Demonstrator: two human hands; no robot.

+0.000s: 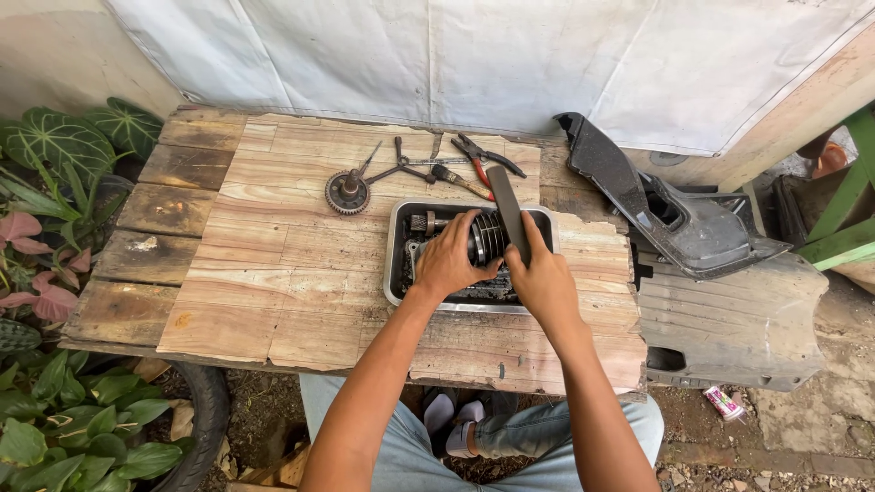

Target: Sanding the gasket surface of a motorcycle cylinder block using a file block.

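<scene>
A metal tray (396, 264) with dark, greasy residue sits on a wooden pallet table (273, 273). Inside it lies a round, ribbed metal engine part (486, 239) with a short shaft sticking out at the left. My left hand (448, 258) rests over this part and grips it from the left. My right hand (544, 276) holds a long, flat grey bar (508, 208) that leans against the part and points up and away from me.
A toothed gear (347, 192), red-handled pliers (481, 157), a small brush (454, 179) and a cross-shaped wrench (399, 168) lie behind the tray. Black and grey plastic motorcycle panels (693, 228) rest at the right. Leafy plants (55, 182) and a tyre (205, 410) stand at the left.
</scene>
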